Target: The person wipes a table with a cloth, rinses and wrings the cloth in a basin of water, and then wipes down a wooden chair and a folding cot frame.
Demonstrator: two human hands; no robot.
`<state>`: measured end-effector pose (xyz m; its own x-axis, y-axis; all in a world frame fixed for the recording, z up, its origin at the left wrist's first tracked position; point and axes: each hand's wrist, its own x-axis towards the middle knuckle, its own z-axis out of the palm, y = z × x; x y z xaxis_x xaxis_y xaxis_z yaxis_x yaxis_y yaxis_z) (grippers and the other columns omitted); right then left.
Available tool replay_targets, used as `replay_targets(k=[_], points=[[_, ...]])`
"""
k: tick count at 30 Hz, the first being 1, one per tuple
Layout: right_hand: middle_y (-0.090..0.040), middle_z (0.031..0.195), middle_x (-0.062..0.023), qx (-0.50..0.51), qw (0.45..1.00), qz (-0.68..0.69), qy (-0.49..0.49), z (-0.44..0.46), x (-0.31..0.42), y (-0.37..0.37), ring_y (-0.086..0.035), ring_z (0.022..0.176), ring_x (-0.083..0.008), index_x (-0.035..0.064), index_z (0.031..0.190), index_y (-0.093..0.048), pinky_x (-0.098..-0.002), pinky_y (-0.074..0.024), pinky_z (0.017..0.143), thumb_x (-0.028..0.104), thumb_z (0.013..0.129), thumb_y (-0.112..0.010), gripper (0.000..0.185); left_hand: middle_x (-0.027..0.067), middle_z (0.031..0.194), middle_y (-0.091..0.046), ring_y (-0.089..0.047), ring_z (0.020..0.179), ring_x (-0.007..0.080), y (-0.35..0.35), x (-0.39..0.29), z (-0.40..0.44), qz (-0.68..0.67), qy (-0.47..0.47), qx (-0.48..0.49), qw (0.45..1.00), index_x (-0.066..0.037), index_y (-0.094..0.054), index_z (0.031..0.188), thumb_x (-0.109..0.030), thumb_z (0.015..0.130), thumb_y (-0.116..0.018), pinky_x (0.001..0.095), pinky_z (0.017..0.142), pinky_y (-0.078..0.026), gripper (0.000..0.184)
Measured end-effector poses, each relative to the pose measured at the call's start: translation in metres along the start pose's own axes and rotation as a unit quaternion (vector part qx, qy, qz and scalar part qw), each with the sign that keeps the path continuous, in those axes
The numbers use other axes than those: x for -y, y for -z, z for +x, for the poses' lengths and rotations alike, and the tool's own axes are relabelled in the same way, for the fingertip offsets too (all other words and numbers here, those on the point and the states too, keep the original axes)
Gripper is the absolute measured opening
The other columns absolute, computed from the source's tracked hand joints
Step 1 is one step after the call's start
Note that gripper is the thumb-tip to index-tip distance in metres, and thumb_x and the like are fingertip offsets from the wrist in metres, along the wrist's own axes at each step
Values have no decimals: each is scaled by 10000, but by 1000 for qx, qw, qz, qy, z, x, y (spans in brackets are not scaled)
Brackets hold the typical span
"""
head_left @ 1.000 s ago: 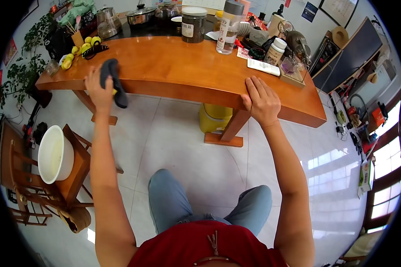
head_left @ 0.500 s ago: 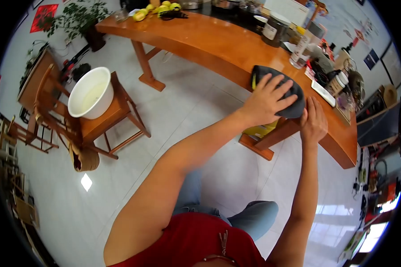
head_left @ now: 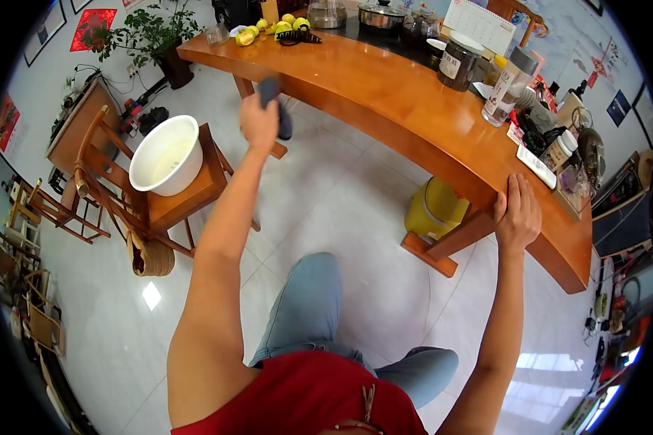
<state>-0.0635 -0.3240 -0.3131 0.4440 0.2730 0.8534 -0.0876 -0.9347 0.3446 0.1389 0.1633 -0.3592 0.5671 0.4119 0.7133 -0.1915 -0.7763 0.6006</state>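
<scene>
My left hand [head_left: 258,125] is closed around a dark grey cloth [head_left: 270,91], held out in front of the long wooden table [head_left: 384,109], near its left part. The cloth sticks out above and to the right of my fingers, a little blurred. My right hand [head_left: 519,219] lies flat on the table's near edge at the right, fingers stretched out and holding nothing. A white tube [head_left: 536,167] lies on the tabletop just beyond those fingertips.
A white basin [head_left: 168,156] with liquid stands on a wooden chair [head_left: 189,206] to the left. A yellow bucket [head_left: 434,210] is under the table. Yellow-green fruit [head_left: 247,35], a dark jar [head_left: 460,61] and a clear bottle [head_left: 510,87] stand along the table's far side.
My left hand has lifted the cloth off the right part of the table and swung it far to the left. My right hand stays on the table edge.
</scene>
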Motion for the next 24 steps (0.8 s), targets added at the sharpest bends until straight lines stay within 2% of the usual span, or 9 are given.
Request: replay_targets(k=[1,2,5,10,12,15,20,22,24], points=[[-703,1135,-81,-2,1000,0,-1,0,1,1,-675,1050,-241,79,1123,-702,-340,-530,864,330,982,-526,337,178,959,-625,-561,961,412,8,14,1,37,17,-36,999,-9,-649,961,-210,796,-674,494,854,-443,261],[-704,1130,-81,-4,1000,1,-1,2,2,0,-676,1047,-241,78,1119,-702,-339,-531,859,330,984,-523,338,176,1034,-631,-555,1007,401,16,22,5,59,25,-34,997,-8,-655,981,-210,796,-674,481,895,-432,274],[-704,1127,-78,-7,1000,1,3,0,1,-2,-677,1042,-240,78,1119,-702,-336,-529,854,330,988,-516,339,165,1122,-626,-541,1077,376,23,-38,10,-12,-133,-184,974,-8,-660,993,-187,772,-686,477,950,-406,286],[-703,1131,-78,-10,1000,-1,6,0,0,-4,-678,1039,-241,77,1123,-699,-335,-526,856,325,983,-521,336,109,1180,-634,-556,1112,309,5,-187,-20,-143,-365,-3,920,-52,-679,1013,-180,714,-723,425,987,-399,328],[-703,1132,-77,-9,1000,5,3,0,0,-3,-678,1035,-242,76,1125,-698,-338,-526,859,320,978,-529,331,85,1078,-651,-588,1048,285,-32,-201,-37,-147,-421,148,883,-92,-693,981,-232,715,-709,422,942,-438,301],[-703,1132,-77,1,1000,15,-5,0,0,0,-679,1027,-245,74,1126,-698,-343,-528,858,313,972,-540,326,92,1004,-668,-614,972,303,-43,-193,-20,-94,-348,196,912,-93,-697,969,-260,734,-691,419,869,-484,289],[-705,1128,-83,-5,1000,11,-12,-1,2,-1,-679,1025,-248,68,1112,-701,-346,-531,852,316,972,-537,328,122,1004,-677,-616,964,331,-43,-74,49,-22,-278,39,960,-40,-684,968,-254,742,-675,469,857,-472,311],[-706,1125,-83,-9,1000,7,-12,0,2,-3,-679,1028,-247,65,1109,-702,-346,-531,852,315,975,-531,331,159,1028,-664,-601,989,361,-36,-24,66,29,-213,-79,973,-26,-669,999,-236,804,-646,481,904,-459,288],[-707,1122,-84,-12,1000,5,-10,-1,2,-3,-679,1030,-248,61,1108,-702,-346,-531,853,313,979,-523,335,182,1063,-658,-597,1016,382,-29,24,82,4,-34,-56,998,-38,-668,1051,-275,846,-620,473,900,-465,317]])
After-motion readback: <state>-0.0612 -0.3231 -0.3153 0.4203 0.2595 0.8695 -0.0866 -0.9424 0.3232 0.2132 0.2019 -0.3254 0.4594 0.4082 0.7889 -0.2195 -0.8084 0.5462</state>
